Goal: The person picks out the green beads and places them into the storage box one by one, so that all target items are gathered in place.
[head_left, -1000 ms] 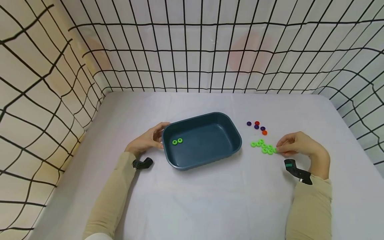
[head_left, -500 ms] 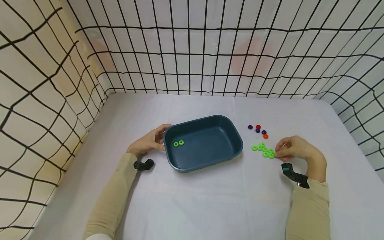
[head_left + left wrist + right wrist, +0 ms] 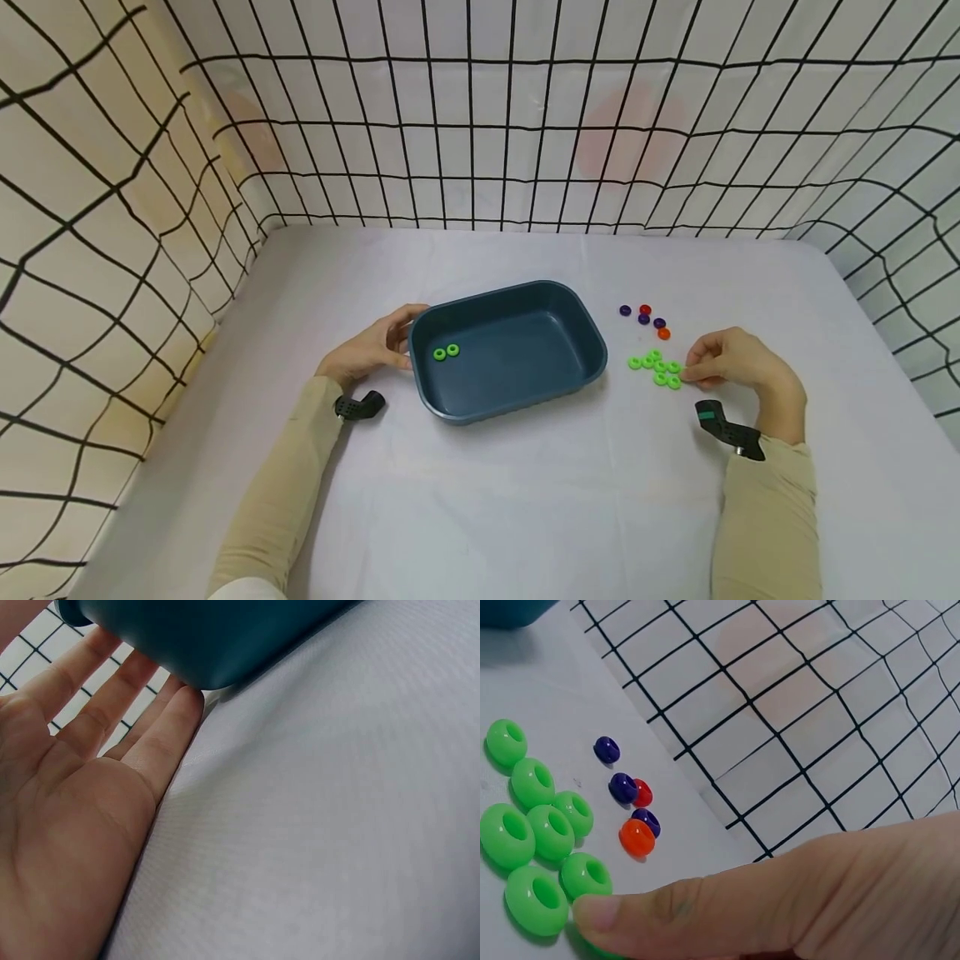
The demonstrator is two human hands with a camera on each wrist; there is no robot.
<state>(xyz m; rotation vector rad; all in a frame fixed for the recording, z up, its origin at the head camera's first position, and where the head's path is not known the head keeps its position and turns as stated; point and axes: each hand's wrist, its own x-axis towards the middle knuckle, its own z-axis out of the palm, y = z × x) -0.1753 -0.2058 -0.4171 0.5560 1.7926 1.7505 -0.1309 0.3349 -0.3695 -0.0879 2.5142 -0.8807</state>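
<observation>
A dark blue rectangular tray (image 3: 510,354) stands on the white cloth, two green ring-shaped beads (image 3: 446,352) lying inside near its left end. My left hand (image 3: 367,346) touches that end; in the left wrist view its fingers (image 3: 161,742) reach out fairly straight against the tray's outer wall (image 3: 217,645). Right of the tray lies a cluster of several green beads (image 3: 660,367). At its right edge my right hand (image 3: 742,362) pinches one green bead (image 3: 604,951), mostly hidden under the thumb (image 3: 667,919) in the right wrist view.
Behind the green cluster lie smaller purple beads (image 3: 625,310), a red bead (image 3: 645,309) and an orange bead (image 3: 663,334). Black wire grid (image 3: 480,125) borders the table at the back and both sides. White cloth (image 3: 487,508) covers the tabletop.
My right hand has shifted slightly left toward the green cluster, its fingertips closer to the neighbouring beads. My left hand and the tray look unchanged apart from slight camera motion.
</observation>
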